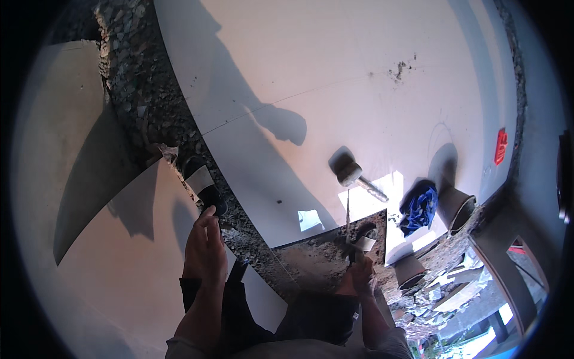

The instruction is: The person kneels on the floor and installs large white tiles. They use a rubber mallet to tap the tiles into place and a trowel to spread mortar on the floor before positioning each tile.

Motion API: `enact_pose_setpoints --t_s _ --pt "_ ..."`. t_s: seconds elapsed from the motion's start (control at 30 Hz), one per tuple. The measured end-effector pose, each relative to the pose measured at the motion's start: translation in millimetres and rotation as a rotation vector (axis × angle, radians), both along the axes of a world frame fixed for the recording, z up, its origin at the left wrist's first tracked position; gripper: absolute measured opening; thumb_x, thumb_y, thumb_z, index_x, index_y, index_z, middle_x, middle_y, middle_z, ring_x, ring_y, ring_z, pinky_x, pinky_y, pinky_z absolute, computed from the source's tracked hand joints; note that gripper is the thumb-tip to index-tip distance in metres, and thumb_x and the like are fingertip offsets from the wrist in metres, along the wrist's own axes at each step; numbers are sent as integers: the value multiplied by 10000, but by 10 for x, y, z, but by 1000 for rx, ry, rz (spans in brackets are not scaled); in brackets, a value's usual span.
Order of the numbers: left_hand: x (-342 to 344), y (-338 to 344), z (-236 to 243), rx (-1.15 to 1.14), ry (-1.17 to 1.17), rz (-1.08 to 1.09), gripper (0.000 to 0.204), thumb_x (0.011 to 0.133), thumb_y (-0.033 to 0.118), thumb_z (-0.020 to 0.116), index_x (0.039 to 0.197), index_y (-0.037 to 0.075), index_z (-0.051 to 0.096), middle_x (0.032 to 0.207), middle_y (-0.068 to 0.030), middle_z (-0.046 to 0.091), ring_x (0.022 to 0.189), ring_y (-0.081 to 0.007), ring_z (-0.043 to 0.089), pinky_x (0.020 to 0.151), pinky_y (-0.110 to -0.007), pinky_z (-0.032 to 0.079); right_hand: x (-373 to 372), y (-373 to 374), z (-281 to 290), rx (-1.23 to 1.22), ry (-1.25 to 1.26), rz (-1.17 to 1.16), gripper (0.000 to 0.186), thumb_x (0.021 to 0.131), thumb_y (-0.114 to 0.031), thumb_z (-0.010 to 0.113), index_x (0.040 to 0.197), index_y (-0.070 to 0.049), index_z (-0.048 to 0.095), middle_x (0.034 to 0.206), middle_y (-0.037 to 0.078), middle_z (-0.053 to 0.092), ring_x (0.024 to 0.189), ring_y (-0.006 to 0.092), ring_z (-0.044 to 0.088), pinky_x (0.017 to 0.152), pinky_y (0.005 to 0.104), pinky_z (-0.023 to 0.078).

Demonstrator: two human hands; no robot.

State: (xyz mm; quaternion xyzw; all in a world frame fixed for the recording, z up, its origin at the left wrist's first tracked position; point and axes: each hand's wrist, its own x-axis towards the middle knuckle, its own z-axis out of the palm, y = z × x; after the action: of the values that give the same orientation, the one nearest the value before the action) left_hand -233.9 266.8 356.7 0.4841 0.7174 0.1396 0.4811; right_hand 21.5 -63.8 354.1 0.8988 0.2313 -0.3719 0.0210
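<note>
My left hand [206, 251] is closed around the black handle of a scraper [198, 179] with a pale metal blade, beside the broken edge of a large white slab [125, 275]. My right hand [362, 275] is closed around another tool with a short pale blade [365, 243], low over rough bedding below the lower edge of the big upper slab [388, 107]. A mallet [350, 175] lies on that slab above my right hand. Part of each tool is hidden by my fingers or in shadow.
A crumpled blue bundle [418, 206] and a red object [500, 146] lie on the upper slab. Cylindrical containers [454, 209] stand at the right. Rubble [439, 287] and a strip of broken material [143, 90] border the slabs. A wall [544, 119] rises at the far right.
</note>
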Motion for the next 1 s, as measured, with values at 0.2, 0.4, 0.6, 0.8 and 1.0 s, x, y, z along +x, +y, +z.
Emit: enact_pose_setpoints --t_s 0.2,0.4,0.6,0.8,1.0 --pt "843 -446 241 251 533 -499 323 994 266 473 835 6 579 829 -189 651 817 -364 632 672 -407 495 988 -2448 953 -28 -195 -490 447 803 -313 652 1139 -64 493 953 238 645 889 459 613 732 531 469" --pt "932 -2083 1895 716 526 -537 195 978 203 501 929 18 538 727 -179 618 715 -377 626 625 -424 489 1683 -4408 1125 -334 -8 -482 528 840 -420 540 1210 -43 528 1048 275 631 998 434 604 870 520 462" --pt "1070 -2521 1904 291 627 -403 243 997 235 453 920 19 535 823 -184 621 742 -334 629 652 -433 491 1664 -5251 1112 -471 256 -440 558 836 -439 547 1150 22 578 1102 302 608 1058 446 582 901 516 454" --pt "555 -3494 974 209 716 -622 244 960 264 500 953 24 544 938 -187 612 891 -392 600 766 -485 467 1403 -5362 359 -547 403 -446 546 830 -491 570 1023 13 654 1049 278 637 1054 434 591 884 510 462" --pt "324 -3806 -769 -20 795 -724 261 940 276 530 1038 34 536 1076 -185 589 1017 -377 568 871 -490 438 1300 -5316 -976 -646 555 -156 378 811 -358 668 956 -13 619 965 206 659 932 381 629 798 485 486"
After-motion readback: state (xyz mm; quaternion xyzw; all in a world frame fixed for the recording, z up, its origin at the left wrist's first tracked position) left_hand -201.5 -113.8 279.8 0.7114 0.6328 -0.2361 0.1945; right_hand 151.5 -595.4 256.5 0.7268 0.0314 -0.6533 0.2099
